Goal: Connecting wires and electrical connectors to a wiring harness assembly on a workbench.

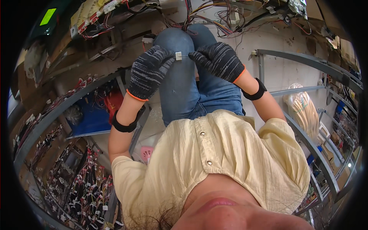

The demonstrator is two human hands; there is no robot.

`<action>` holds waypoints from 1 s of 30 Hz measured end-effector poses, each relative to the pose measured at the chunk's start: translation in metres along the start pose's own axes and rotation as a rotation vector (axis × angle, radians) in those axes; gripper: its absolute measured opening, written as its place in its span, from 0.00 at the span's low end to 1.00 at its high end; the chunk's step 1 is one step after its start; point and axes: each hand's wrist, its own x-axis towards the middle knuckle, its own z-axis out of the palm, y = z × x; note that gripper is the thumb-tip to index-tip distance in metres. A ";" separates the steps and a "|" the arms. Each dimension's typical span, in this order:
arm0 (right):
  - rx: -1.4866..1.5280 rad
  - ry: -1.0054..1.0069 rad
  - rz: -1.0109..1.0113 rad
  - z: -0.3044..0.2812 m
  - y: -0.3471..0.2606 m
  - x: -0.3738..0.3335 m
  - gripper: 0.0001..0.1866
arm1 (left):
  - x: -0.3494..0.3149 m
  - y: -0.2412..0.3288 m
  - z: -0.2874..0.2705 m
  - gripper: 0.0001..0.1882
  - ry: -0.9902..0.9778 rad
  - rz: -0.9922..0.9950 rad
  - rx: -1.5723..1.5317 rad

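Observation:
Both my hands wear dark grey flecked knit gloves with orange cuffs. Above my knees, the fingertips of my left hand [150,71] pinch a small white plug connector [178,56] with slots along its side. From the connector's right side a thin, light-coloured wire or pin [185,56] runs across to my right hand [219,61]. My right fingers are pressed together at its other end, and the exact grip there is too small to make out.
Bundles of coloured wires [214,19] hang over the bench edge beyond my knees. Grey metal racks [306,61] stand on both sides. Many wire harnesses [90,184] hang at lower left, near a blue panel [90,115]. A plastic-wrapped bundle [301,107] lies at right.

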 end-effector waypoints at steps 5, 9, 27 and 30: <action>0.048 -0.034 -0.034 0.002 0.004 0.003 0.12 | 0.001 0.004 -0.001 0.09 -0.005 -0.022 0.062; 0.084 -0.007 -0.039 0.005 0.006 0.001 0.11 | 0.002 0.007 -0.001 0.08 0.037 -0.022 0.012; -0.099 -0.006 -0.052 0.015 -0.003 0.010 0.11 | -0.006 -0.005 0.009 0.08 0.126 0.094 0.117; -0.072 -0.005 -0.056 0.023 0.000 0.009 0.11 | -0.006 -0.006 0.007 0.08 0.128 0.107 0.120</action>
